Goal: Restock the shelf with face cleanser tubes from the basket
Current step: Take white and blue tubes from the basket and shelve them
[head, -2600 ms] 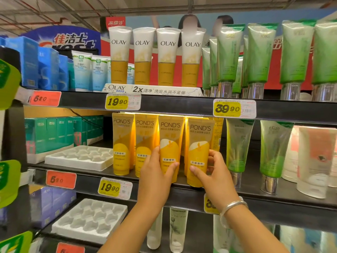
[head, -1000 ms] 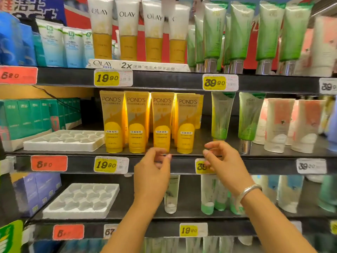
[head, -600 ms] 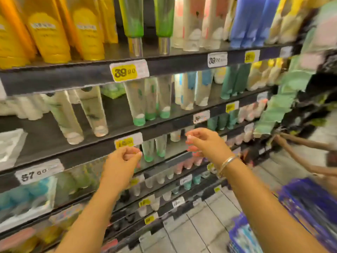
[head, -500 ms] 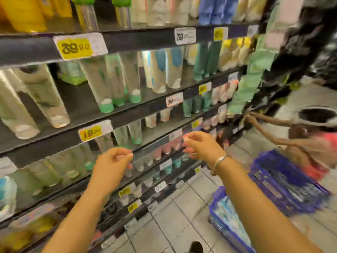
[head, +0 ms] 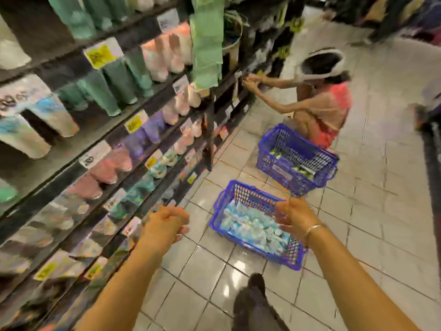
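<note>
The floor (head: 393, 211) is showing pale glossy square tiles with dark grout lines, and ceiling light is glaring off several of them; a dark shelf unit (head: 71, 177) is running along the left side of the aisle in several tiers, with blurred rows of green, pink, purple and white tubes standing on it and yellow and white price tags (head: 102, 52) lining its front edges; a blue plastic basket (head: 296, 256) is sitting on the tiles just beside the shelf base, and pale blue and white face cleanser tubes (head: 250, 226) are lying heaped inside it; a second blue basket (head: 298, 158) is sitting farther down the aisle, with a few green and dark packs in its bottom; a crouching person (head: 322, 101) in a pink top is reaching both arms into the shelving beyond that basket; the left hand (head: 164, 224) is hanging in front of the lower shelves with its fingers curled in, holding nothing that can be made out through the blur; the right hand (head: 294, 217) is hovering above the near basket with its fingers loosely bent and nothing in them, a silver bracelet (head: 313, 229) sitting at its wrist; a dark shoe (head: 256, 286) is showing on the tiles at the bottom edge; more dark racks are standing blurred across the aisle at the top right.
</note>
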